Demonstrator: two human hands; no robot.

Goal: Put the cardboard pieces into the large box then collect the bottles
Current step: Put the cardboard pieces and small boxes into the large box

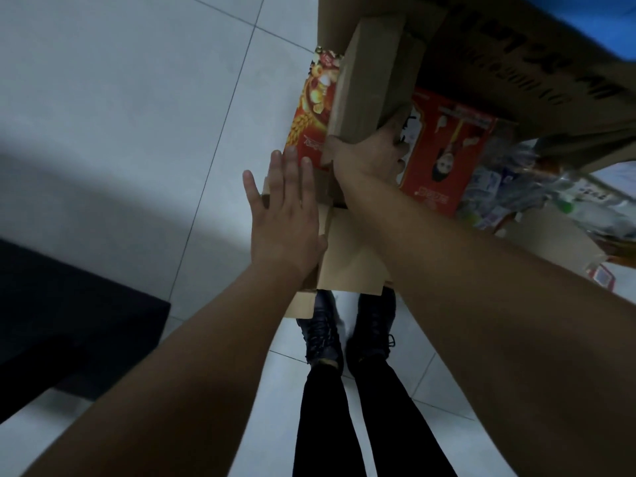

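If you drive the brown cardboard piece (pixel 371 80) down at its present tilt, its lower corner may catch on the red printed carton (pixel 311 108) standing just left of it, and the piece could buckle or tip out over the large box (pixel 354 259) wall. That is a judgement, as the box interior under the piece is hidden.

Your right hand (pixel 368 156) grips the piece's near bottom end, with the thumb on its left face and the fingers (pixel 399 132) curled round its right edge. Your left hand (pixel 285 208) is flat with straight fingers, its tips touching the red carton's near edge. The crushed bottles (pixel 509 180) lie well to the right, untouched.
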